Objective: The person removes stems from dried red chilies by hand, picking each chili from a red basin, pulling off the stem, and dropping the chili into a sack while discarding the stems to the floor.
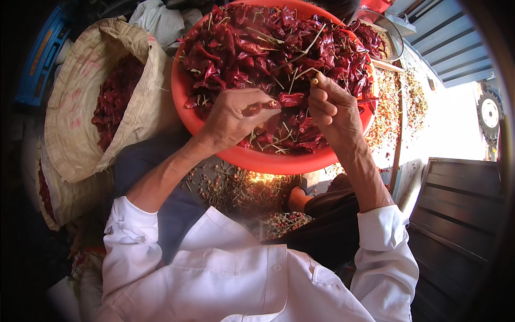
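Observation:
A wide red plastic basin point(257, 163) heaped with dried red chilli peppers point(225, 44) and loose pale stems stands before me. My left hand point(237, 116) is over the near left part of the basin, its thumb and fingers closed on a dried red chilli pepper point(270, 105). To its right, above the same heap, my right hand point(332, 100) pinches a pale chilli stem point(314, 81) between thumb and forefinger, with the other fingers curled. The hands are apart. Part of the pepper is hidden by my left fingers.
A woven sack point(136, 133) holding dried red chillies stands open left of the basin, with another sack point(76, 197) below it. Stems and scraps point(241, 189) litter the floor under the basin. More chilli scraps lie at right, near a metal door point(458, 193).

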Action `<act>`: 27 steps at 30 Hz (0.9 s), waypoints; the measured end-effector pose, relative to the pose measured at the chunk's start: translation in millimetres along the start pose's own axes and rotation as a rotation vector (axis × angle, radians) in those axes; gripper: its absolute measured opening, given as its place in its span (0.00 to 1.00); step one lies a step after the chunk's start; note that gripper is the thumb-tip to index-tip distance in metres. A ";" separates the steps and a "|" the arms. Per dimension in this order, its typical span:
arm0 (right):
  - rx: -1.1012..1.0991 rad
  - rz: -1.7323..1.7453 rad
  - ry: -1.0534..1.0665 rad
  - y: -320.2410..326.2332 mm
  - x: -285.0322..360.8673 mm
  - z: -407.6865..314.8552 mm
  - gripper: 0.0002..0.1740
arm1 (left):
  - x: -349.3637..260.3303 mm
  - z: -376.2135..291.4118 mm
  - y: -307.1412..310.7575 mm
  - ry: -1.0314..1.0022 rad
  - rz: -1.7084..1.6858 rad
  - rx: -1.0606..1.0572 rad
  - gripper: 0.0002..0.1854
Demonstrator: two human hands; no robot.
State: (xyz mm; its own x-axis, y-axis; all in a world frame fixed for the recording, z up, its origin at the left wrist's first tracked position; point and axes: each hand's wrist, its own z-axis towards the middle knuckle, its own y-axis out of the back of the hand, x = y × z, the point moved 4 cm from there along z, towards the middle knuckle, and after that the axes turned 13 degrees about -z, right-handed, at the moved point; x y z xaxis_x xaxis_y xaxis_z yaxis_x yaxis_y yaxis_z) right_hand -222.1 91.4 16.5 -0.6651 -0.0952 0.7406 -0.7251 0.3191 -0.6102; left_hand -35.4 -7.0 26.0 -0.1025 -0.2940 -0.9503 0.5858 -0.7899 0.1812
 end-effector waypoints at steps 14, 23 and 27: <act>0.123 -1.914 0.479 10.6 -28.3 4.8 0.04 | 9.6 12.6 25.8 0.102 -0.214 -0.142 0.11; 0.022 -2.017 0.466 14.9 -38.5 13.6 0.10 | 9.8 13.6 27.9 0.139 -0.202 -0.075 0.11; 0.013 -1.905 0.569 15.4 -25.7 17.8 0.14 | 7.8 11.4 28.2 0.152 -0.088 -0.059 0.10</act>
State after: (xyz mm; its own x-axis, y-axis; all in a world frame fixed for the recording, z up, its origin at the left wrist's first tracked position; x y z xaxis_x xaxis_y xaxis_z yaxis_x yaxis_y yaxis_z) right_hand -219.4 82.0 -16.9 0.9509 0.0147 0.3092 -0.3067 0.1814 0.9344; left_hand -28.9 -37.8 26.7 -0.0356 -0.1370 -0.9899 0.6268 -0.7745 0.0847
